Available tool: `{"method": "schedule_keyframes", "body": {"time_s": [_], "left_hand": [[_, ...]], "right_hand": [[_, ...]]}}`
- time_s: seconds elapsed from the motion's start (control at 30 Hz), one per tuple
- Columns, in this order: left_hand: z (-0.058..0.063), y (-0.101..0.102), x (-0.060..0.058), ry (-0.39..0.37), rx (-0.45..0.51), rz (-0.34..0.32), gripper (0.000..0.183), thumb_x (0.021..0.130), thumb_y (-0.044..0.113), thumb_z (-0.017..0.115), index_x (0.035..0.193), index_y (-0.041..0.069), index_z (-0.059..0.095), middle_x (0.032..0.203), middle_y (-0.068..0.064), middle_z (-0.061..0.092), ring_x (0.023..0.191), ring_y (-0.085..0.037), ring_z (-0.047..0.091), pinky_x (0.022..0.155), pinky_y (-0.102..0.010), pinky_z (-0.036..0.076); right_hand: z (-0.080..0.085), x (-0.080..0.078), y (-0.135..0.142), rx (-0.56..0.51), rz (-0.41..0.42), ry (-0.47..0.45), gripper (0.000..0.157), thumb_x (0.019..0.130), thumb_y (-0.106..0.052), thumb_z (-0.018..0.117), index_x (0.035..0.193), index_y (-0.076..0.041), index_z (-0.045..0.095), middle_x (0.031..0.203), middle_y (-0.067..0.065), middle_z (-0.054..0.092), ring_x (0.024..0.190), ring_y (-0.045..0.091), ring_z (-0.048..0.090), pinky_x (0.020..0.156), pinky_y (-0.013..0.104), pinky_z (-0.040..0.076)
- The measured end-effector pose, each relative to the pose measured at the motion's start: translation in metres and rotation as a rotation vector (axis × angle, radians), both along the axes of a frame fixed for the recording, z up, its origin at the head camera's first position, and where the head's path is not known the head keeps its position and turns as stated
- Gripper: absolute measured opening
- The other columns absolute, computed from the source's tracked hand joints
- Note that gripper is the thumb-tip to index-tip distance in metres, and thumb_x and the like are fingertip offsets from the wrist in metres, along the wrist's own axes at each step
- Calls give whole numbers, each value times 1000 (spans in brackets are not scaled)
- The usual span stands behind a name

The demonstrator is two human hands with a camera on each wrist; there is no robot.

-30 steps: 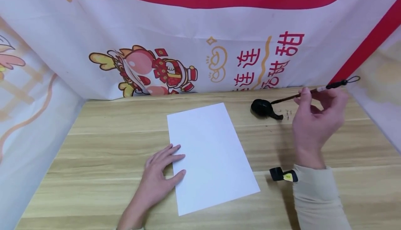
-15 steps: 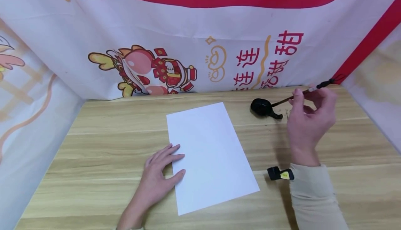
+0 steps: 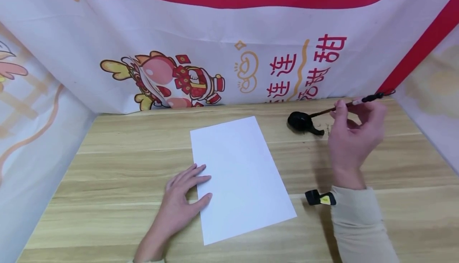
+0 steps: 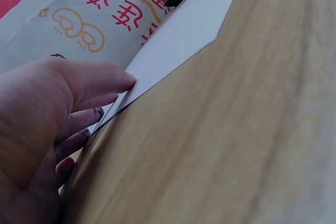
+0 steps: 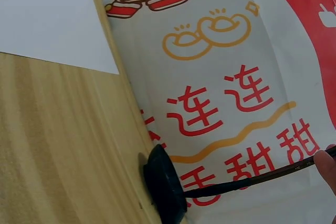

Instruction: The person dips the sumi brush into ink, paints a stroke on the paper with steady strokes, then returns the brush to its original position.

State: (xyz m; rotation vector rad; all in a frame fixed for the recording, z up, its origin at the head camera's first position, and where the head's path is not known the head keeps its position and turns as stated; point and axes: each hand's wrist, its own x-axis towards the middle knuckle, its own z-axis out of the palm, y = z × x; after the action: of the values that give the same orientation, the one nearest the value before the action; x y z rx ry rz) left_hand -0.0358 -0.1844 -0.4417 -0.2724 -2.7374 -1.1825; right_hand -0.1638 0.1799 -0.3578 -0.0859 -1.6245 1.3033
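My right hand (image 3: 355, 139) pinches the shaft of a writing brush (image 3: 326, 112) between thumb and fingers. The brush slants down to the left, its dark tip right at the rim of a small black ink dish (image 3: 300, 121) with a curved handle. In the right wrist view the blackened brush end (image 5: 215, 189) meets the edge of the dish (image 5: 165, 182). My left hand (image 3: 181, 203) lies with spread, relaxed fingers on the left edge of a blank white sheet of paper (image 3: 240, 175). Dark stains mark some fingertips (image 4: 98, 113) in the left wrist view.
The wooden table (image 3: 118, 175) bears the paper at its middle and the ink dish near the back right. A printed cloth (image 3: 215, 28) with red characters and cartoon figures hangs behind the table. A black wrist camera (image 3: 319, 197) juts from the right sleeve (image 3: 358, 219).
My right hand has shifted slightly left with the brush, whose tip stays by the ink dish. The left hand and paper hold their place.
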Motion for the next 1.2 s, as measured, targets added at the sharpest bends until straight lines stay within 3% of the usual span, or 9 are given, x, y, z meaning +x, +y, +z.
{"method": "schedule_keyframes", "body": {"time_s": [0.2, 0.47, 0.67, 0.9, 1.2], "left_hand": [[1, 0, -1, 6, 1, -5, 45, 85, 18, 90, 129, 20, 77, 158, 0, 61, 154, -33, 48, 124, -68, 20], [3, 0, -1, 16, -12, -3, 45, 85, 17, 89, 129, 20, 77, 158, 0, 62, 154, -33, 49, 124, -68, 22], [2, 0, -1, 15, -12, -1, 46, 85, 17, 89, 129, 20, 77, 158, 0, 61, 154, -33, 48, 124, -67, 21], [0, 1, 0, 6, -13, 2, 46, 85, 18, 89, 129, 20, 77, 159, 1, 61, 154, -33, 48, 125, -68, 21], [0, 1, 0, 5, -12, 1, 47, 85, 17, 89, 129, 19, 76, 158, -1, 61, 154, -34, 48, 124, -70, 21]], "right_hand": [[-1, 1, 1, -11, -21, -58, 17, 102, -19, 75, 113, -10, 65, 103, -19, 67, 92, 9, 76, 78, 15, 61], [11, 5, 3, -20, -23, 23, 24, 101, -20, 76, 119, -8, 65, 109, -13, 71, 95, 15, 77, 80, 17, 62], [5, 1, 0, 1, 6, 16, 21, 100, -18, 76, 115, -7, 66, 106, -14, 73, 92, 13, 78, 77, 17, 62], [0, 1, 1, -3, -18, -52, 19, 101, -21, 75, 113, -9, 65, 105, -19, 69, 94, 9, 76, 79, 16, 61], [2, 0, 1, -16, -4, 20, 21, 100, -17, 77, 113, -7, 66, 106, -12, 73, 92, 14, 78, 77, 18, 63]]}}
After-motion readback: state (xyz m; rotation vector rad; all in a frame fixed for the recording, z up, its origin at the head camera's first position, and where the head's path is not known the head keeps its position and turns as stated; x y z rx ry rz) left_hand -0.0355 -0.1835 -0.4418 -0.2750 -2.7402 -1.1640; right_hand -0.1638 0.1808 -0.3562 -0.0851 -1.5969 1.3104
